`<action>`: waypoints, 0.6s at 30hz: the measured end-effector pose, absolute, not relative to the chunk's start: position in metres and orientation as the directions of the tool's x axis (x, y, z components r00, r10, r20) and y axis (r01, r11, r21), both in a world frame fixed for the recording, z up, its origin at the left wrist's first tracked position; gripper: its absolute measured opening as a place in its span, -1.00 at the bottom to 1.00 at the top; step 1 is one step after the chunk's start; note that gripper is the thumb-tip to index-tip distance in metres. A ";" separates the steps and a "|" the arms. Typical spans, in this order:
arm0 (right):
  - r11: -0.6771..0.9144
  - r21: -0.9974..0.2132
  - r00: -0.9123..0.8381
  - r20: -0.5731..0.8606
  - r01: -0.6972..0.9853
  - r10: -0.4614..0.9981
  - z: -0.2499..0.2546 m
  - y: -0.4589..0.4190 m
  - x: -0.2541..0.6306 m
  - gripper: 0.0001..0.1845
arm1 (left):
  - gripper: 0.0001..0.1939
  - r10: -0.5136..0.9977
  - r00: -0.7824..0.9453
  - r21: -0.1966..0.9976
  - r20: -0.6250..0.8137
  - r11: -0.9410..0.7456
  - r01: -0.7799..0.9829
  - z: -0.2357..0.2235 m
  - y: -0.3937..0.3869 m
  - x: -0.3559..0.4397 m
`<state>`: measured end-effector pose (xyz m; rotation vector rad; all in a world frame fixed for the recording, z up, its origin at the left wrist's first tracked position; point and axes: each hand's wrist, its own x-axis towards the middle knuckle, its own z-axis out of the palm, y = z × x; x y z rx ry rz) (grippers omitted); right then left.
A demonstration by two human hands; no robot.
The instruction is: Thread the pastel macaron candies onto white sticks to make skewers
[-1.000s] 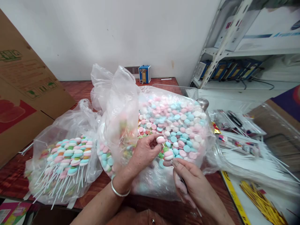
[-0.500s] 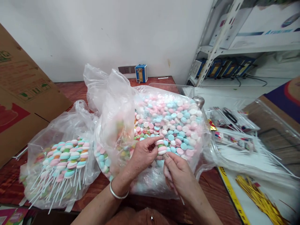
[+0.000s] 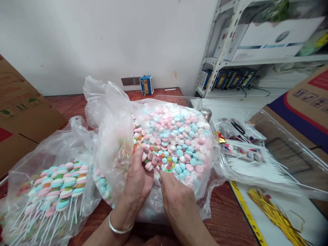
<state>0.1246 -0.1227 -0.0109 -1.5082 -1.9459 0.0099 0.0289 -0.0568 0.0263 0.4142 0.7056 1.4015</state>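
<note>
Above a clear plastic bag of loose pink, blue and white candies, my two hands are close together. My left hand curls its fingers around a pink-and-white marshmallow candy, partly hidden by the fingertips. My right hand is closed just right of it, thumb and fingers pinched on a thin white lollipop stick, mostly hidden in the grip. Small gummy candies in green, red and yellow lie among the loose ones beyond my fingers.
At the left, stacked marshmallow lollipops lie on another plastic bag, beside a cardboard box. To the right are a clear tray of white sticks, gold twist ties and another box. A small blue device stands by the wall.
Both hands have shifted left over the bag. My left hand has turned palm inward around the candy, and my right hand has rotated with its knuckles up. The view has swung slightly right.
</note>
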 end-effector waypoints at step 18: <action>0.324 -0.670 -0.081 0.367 0.668 0.926 -0.024 -0.112 0.117 -0.68 | -0.62 0.987 0.029 0.859 -0.155 0.149 -0.490 -0.004 -0.077 0.033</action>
